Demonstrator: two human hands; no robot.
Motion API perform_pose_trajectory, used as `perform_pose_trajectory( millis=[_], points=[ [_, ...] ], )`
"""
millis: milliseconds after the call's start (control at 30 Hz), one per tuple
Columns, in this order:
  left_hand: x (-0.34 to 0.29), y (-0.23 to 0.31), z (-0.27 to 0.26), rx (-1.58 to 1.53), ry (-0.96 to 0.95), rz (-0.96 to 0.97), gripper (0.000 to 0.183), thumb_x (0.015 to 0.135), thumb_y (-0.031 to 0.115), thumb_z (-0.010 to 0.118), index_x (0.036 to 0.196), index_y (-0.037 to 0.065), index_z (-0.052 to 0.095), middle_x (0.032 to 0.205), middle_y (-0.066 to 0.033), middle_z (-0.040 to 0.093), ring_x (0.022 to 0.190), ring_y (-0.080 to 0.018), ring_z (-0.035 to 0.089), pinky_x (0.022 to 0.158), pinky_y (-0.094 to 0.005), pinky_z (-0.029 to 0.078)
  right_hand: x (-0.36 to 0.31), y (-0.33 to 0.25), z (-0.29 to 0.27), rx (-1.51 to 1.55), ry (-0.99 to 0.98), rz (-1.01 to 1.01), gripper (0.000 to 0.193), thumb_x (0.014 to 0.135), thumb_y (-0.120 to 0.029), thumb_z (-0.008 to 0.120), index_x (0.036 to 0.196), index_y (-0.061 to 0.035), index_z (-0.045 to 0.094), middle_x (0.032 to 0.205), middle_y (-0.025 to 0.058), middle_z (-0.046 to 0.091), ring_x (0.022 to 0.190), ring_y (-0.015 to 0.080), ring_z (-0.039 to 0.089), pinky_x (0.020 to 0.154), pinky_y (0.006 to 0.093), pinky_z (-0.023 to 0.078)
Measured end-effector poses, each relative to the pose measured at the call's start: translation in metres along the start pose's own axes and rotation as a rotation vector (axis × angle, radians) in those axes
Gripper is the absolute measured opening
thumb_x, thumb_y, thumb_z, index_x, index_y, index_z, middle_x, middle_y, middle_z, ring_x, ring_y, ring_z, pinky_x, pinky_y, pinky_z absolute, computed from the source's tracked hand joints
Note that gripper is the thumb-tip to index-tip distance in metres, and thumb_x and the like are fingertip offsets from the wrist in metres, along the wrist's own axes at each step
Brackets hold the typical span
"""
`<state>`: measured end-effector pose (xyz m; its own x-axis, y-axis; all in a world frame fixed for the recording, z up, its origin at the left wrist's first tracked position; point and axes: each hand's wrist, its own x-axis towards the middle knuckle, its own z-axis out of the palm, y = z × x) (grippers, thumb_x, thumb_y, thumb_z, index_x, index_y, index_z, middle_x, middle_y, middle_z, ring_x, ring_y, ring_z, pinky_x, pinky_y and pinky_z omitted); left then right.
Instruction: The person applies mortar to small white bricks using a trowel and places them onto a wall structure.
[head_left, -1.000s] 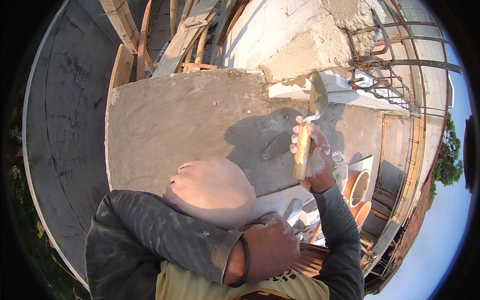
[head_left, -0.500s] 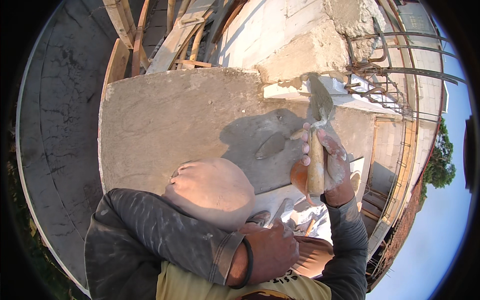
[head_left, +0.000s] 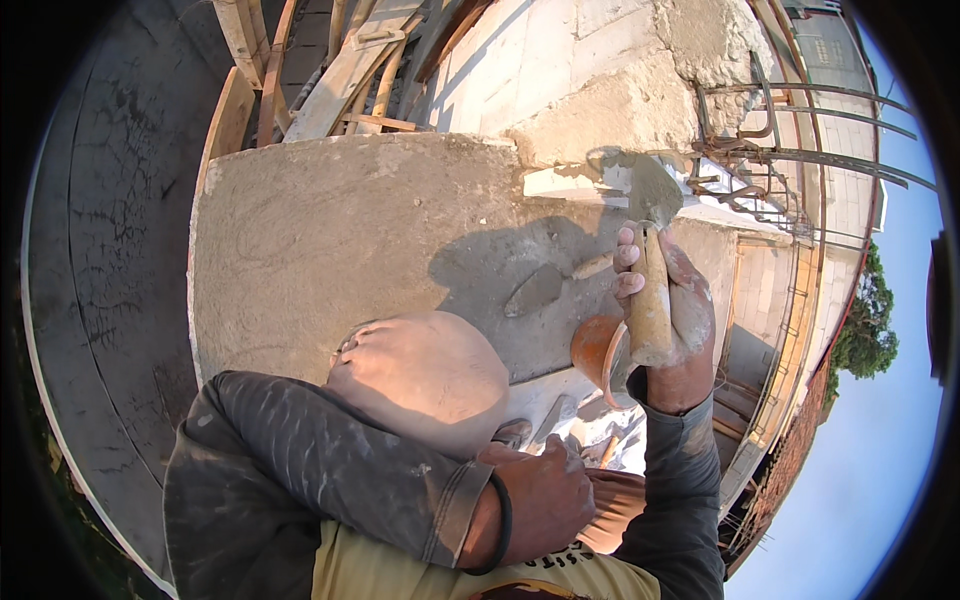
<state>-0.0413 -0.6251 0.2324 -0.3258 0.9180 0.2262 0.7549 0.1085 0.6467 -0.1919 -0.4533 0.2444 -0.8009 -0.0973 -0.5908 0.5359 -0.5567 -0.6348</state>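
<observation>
- Head view shows our right hand wrapped around the wooden handle of a masonry trowel, held upright in front of a freshly plastered wall face.
- The trowel's steel blade points up and away from us, its tip close to the rough, unplastered block corner above the smooth render; we cannot tell whether it touches.
- We judge the trowel stiff and moderately light, blade-heavy when loaded with mortar; the handle is the only sensible place to grip, and it looks dusty and mortar-smeared, so it may be a little slick.
- The right hand is curled tight around the handle, fingertips showing on its left side, thumb hidden behind; skin and sleeve carry grey mortar smears.
- Our left hand sits low near our chest, fingers folded loosely, a dark band at the wrist; it lies against an orange-brown thing, but we cannot tell whether it grips it.
- A rounded orange vessel shows just left of the right wrist, partly hidden.
- Our bent knee in pale cloth rises between the two arms.
- Bent rebar and timber planks stand beyond the wall.
</observation>
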Motion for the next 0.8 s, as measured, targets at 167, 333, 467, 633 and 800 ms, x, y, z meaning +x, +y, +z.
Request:
perform_pose_trajectory(
  millis=[167,333,467,633,800],
  points=[
    [0.002,-0.005,-0.010,-0.047,-0.117,0.064,0.035,0.084,0.020,0.059,0.113,0.000,0.062,0.101,-0.0085,0.067,0.098,-0.0224,0.063,0.086,-0.0397,0.050,-0.033,-0.012,-0.012,-0.127,-0.038,-0.032,0.044,0.103,-0.028,0.051,0.131,0.0058,0.044,0.107,0.0162,0.058,0.084,0.0200,0.060,0.059,0.0303,0.056],
    [0.002,-0.002,-0.005,-0.131,-0.116,0.046,0.040,0.086,0.021,0.058,0.119,0.000,0.058,0.107,-0.0116,0.064,0.104,-0.0250,0.061,0.094,-0.0431,0.047,-0.081,-0.037,-0.069,-0.473,-0.062,-0.064,0.059,0.097,-0.032,0.060,0.137,0.0085,0.042,0.099,0.0143,0.061,0.073,0.0194,0.063,0.050,0.0291,0.056],
    [0.011,-0.002,0.000,0.009,-0.102,0.035,0.042,0.087,0.021,0.058,0.122,-0.002,0.055,0.111,-0.0162,0.062,0.110,-0.0286,0.059,0.095,-0.0426,0.047,-0.112,-0.050,-0.146,-0.742,0.180,-0.234,0.054,0.092,-0.034,0.068,0.131,0.0005,0.053,0.092,0.0061,0.063,0.075,0.0131,0.062,0.058,0.0237,0.051],
    [0.031,-0.005,-0.010,0.090,-0.229,-0.076,0.042,0.088,0.019,0.056,0.124,-0.002,0.055,0.114,-0.0183,0.061,0.113,-0.0312,0.058,0.096,-0.0425,0.046,-0.150,-0.098,-0.281,-1.235,0.340,-0.069,0.041,0.093,-0.029,0.067,0.122,-0.0014,0.059,0.095,0.0028,0.062,0.080,0.0112,0.057,0.071,0.0253,0.046],
    [0.065,-0.012,-0.005,0.115,-0.337,-0.242,0.049,0.092,0.024,0.058,0.132,-0.002,0.051,0.121,-0.0206,0.060,0.116,-0.0343,0.058,0.100,-0.0455,0.045,-0.141,-0.072,-0.469,-1.878,0.348,-0.333,0.038,0.086,-0.021,0.067,0.118,-0.0023,0.061,0.104,0.0145,0.065,0.095,0.0283,0.061,0.085,0.0376,0.049]
  ],
)
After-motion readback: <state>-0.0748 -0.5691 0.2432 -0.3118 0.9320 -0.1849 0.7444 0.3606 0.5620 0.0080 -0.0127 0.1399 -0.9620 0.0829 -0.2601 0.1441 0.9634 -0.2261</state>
